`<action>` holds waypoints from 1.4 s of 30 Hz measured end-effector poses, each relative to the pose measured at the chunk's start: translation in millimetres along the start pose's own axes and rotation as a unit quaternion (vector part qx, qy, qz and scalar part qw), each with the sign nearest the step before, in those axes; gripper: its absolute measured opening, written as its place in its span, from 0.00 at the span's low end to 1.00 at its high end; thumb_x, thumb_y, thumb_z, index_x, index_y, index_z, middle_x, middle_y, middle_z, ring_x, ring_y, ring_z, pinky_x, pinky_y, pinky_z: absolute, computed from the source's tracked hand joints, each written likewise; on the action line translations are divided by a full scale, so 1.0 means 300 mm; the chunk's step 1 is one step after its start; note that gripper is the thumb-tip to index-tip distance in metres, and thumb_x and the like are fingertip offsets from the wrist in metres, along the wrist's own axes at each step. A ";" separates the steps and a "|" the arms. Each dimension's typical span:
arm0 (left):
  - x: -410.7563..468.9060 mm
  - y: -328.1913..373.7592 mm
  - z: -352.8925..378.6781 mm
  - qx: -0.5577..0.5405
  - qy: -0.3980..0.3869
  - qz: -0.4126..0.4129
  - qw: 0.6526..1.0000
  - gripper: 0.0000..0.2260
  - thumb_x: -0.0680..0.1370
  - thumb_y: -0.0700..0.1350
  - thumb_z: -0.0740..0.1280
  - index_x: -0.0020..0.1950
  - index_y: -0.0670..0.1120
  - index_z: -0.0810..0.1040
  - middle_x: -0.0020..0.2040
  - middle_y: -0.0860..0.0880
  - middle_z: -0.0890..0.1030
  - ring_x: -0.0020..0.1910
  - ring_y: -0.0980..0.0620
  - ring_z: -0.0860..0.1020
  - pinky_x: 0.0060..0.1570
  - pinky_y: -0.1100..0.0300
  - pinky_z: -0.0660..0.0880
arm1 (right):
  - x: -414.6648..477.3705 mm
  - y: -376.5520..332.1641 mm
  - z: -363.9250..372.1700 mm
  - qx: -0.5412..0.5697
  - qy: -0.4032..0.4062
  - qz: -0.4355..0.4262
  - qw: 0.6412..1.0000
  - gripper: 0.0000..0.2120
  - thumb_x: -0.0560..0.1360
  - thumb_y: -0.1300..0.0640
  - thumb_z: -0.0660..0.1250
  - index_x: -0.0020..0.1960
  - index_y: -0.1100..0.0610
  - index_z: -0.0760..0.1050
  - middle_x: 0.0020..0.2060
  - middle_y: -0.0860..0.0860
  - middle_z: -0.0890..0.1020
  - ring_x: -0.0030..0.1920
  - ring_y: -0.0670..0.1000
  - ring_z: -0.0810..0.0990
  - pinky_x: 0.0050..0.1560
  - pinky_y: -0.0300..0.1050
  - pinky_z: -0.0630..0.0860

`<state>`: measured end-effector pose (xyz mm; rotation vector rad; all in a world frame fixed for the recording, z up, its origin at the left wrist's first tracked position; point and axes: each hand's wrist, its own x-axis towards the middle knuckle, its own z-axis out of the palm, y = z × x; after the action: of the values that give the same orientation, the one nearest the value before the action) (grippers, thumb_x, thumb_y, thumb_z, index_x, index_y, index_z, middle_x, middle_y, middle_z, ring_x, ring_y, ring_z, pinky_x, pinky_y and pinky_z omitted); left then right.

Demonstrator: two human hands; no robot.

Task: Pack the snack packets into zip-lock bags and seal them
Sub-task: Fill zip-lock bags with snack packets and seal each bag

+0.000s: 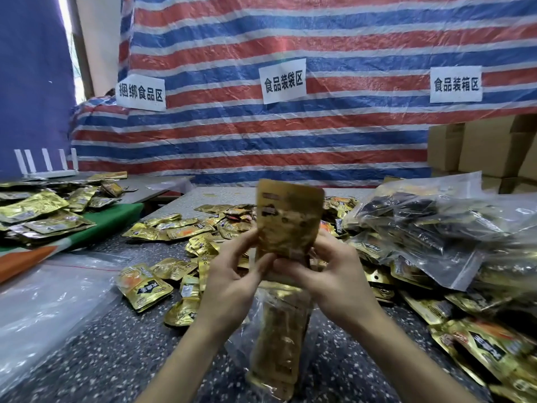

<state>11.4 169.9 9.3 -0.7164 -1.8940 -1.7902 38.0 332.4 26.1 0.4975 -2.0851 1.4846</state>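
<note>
Makeshift food-packing workshop. Behind the grip, a striped tarpaulin [319,135] serves as the wall, with paper zone labels taped on: bundling sign [140,96], bagging sign [283,80], boxing sign [455,84]. Cardboard cartons [482,152] are stacked far right of the grip. Gold snack packets [143,286] lie heaped on the speckled table [122,365] either side of the grip, filled clear bags [436,225] to its right.

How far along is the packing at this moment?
Done: filled zip-lock bags piled at the right. In hand: left hand and right hand grip a blurred stack of gold packets above a clear bag already holding packets; whether it is sealed cannot be told. Left: many loose packets spread over the table.
</note>
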 end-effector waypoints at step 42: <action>0.045 0.006 -0.020 -0.231 0.033 -0.035 0.972 0.06 0.76 0.45 0.67 0.40 0.52 0.79 0.42 0.44 0.82 0.40 0.46 0.81 0.43 0.54 0.82 | 0.035 -0.094 -0.158 0.021 -0.089 0.031 0.995 0.33 0.58 0.54 0.85 0.61 0.48 0.77 0.55 0.48 0.84 0.56 0.47 0.83 0.54 0.43 0.82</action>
<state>1.9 164.9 19.7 -0.7345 -1.4843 -2.3028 55.7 368.0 65.9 0.6052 -2.2276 1.5727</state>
